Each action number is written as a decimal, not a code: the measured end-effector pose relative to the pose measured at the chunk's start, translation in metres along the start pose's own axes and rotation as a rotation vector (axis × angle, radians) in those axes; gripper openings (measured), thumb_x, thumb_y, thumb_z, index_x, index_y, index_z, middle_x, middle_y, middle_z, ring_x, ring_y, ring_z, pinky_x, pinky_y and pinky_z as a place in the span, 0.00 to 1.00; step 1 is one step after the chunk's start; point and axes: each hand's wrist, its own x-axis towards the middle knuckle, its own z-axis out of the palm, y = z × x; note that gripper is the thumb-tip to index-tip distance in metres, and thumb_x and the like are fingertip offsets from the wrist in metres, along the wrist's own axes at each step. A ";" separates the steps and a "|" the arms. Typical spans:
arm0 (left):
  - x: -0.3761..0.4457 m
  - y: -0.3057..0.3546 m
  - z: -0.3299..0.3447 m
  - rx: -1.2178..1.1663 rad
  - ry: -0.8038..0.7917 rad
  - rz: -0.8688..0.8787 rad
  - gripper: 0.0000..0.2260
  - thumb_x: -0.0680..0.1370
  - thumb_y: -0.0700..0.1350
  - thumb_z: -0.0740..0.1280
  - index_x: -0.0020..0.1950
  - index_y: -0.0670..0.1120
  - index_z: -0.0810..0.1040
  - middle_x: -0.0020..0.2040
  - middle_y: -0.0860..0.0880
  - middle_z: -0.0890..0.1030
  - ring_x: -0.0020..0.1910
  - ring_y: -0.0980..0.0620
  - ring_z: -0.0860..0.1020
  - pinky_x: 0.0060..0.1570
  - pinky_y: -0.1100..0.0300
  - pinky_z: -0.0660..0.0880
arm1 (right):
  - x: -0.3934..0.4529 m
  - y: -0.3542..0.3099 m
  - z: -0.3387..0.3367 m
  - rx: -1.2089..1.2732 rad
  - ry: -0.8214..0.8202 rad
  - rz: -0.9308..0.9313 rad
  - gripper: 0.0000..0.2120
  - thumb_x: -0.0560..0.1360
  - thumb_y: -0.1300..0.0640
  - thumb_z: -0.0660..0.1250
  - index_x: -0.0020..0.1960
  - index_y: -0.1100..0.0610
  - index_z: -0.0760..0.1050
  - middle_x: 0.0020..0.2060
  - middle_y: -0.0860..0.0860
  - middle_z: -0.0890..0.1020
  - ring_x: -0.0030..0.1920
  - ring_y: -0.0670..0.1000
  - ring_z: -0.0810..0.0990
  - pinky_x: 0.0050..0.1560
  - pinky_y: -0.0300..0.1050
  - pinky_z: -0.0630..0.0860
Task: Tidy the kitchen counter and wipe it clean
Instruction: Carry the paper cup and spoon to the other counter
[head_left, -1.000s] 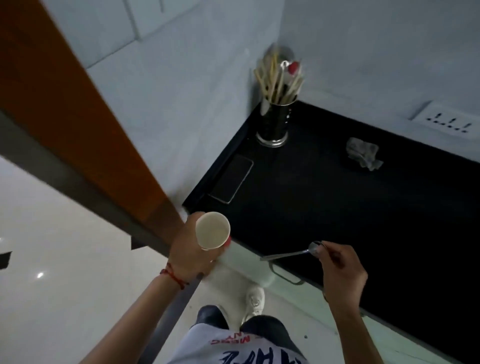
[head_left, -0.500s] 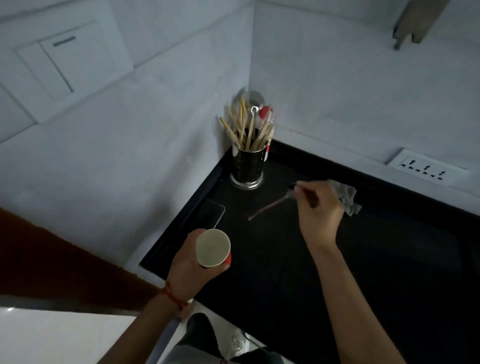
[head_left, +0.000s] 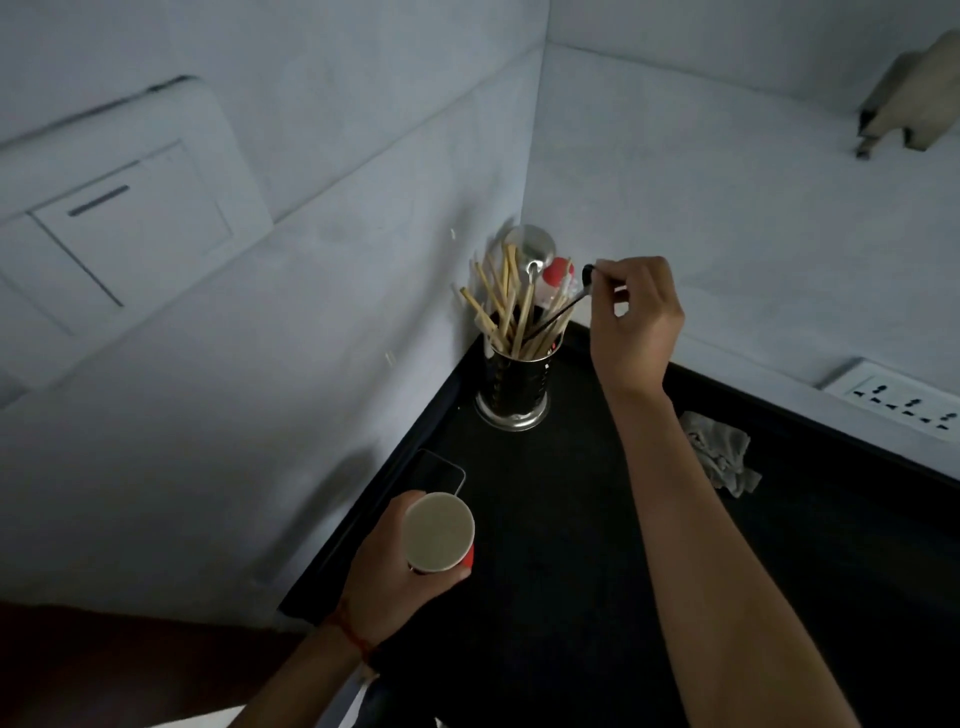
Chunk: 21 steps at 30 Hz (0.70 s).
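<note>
On the left wall a white panel (head_left: 130, 218) with a dark slot hangs above the black counter (head_left: 571, 597). Along the counter's left edge lies a dark phone (head_left: 439, 472), flat, its near end hidden behind the paper cup (head_left: 439, 532). The left hand (head_left: 400, 571) is wrapped around that red-sided cup from the left and below, holding it upright over the counter's left edge; a red thread circles the wrist. In the far left corner stands a perforated metal utensil holder (head_left: 514, 387), crowded with pale chopsticks (head_left: 498, 306), a ladle (head_left: 530, 244) and a red-capped item (head_left: 558, 273) that bar the opening. The right hand (head_left: 631, 322) hangs just right of the holder, fingertips pinching the bowl end of a spoon (head_left: 563, 306) whose handle slants down among the chopsticks. Near the back edge, right of the forearm, lies a crumpled grey cloth (head_left: 719, 452). A white socket strip (head_left: 906, 400) sits on the right wall. No writing can be read.
</note>
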 end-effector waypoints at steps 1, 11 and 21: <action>0.003 -0.001 0.001 -0.003 0.000 0.002 0.32 0.57 0.59 0.74 0.58 0.60 0.66 0.54 0.63 0.75 0.57 0.65 0.72 0.50 0.78 0.69 | -0.001 0.003 0.007 -0.022 -0.040 -0.019 0.07 0.73 0.63 0.64 0.42 0.65 0.79 0.39 0.60 0.79 0.36 0.52 0.78 0.35 0.38 0.76; 0.025 -0.001 0.005 -0.009 -0.035 0.010 0.32 0.58 0.59 0.74 0.60 0.56 0.68 0.56 0.61 0.75 0.56 0.64 0.73 0.50 0.77 0.71 | -0.043 0.021 0.037 -0.173 -0.505 -0.078 0.05 0.73 0.62 0.66 0.44 0.62 0.80 0.40 0.56 0.82 0.36 0.52 0.80 0.32 0.47 0.79; 0.053 0.020 0.030 0.014 -0.079 0.017 0.31 0.53 0.62 0.71 0.53 0.63 0.64 0.51 0.65 0.72 0.50 0.68 0.74 0.43 0.81 0.70 | -0.128 0.067 -0.042 -0.331 -0.351 0.477 0.15 0.75 0.55 0.65 0.60 0.59 0.75 0.59 0.56 0.78 0.61 0.53 0.75 0.60 0.50 0.75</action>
